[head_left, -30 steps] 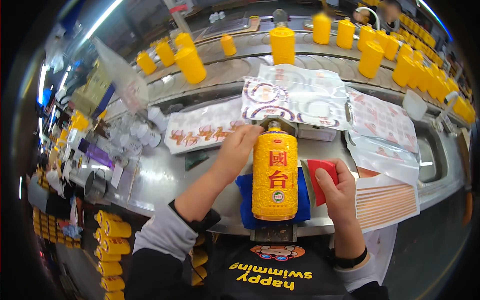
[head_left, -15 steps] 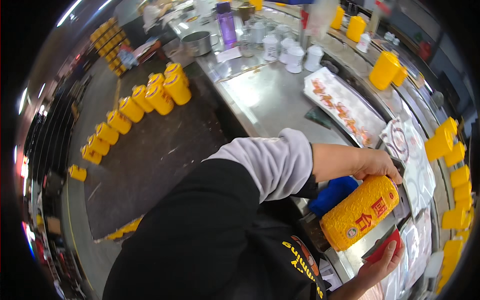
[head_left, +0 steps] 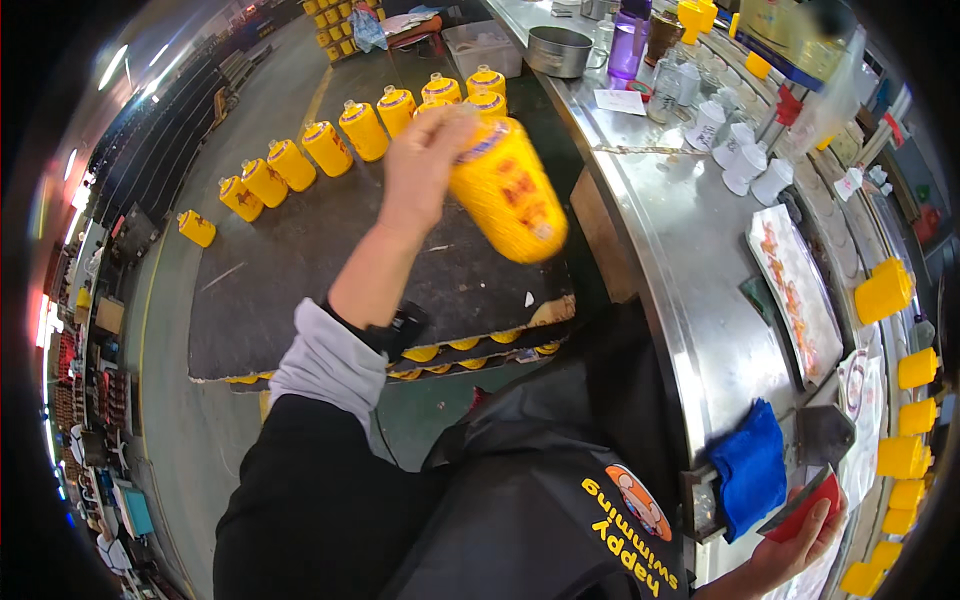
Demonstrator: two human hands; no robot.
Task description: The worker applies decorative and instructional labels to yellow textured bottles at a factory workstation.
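Observation:
My left hand point(head_left: 420, 165) is closed round the neck of a yellow bottle point(head_left: 512, 200) with red markings. The bottle hangs tilted above a dark board point(head_left: 320, 270), its base toward the right, slightly blurred. Behind it, several similar yellow bottles point(head_left: 326, 150) stand in a slanting line on the board, with a cluster at the far end. At the lower right, my right hand point(head_left: 800, 545) grips a flat red piece with a dark grey blade-like edge point(head_left: 818, 507); its exact kind cannot be made out. It is beside a blue cloth point(head_left: 750, 470) on the bench edge.
A metal workbench point(head_left: 650, 260) runs along the right, bearing a tray of red-gold decals point(head_left: 790, 290), several white lidded jars point(head_left: 745, 165), a metal pot point(head_left: 558, 52) and a purple bottle point(head_left: 627, 45). Yellow containers point(head_left: 885, 290) line the right side. More yellow bottles show beneath the board.
My left hand has carried the yellow bottle from the bench leftward to above the board. The view has turned left. My right hand still holds the red piece.

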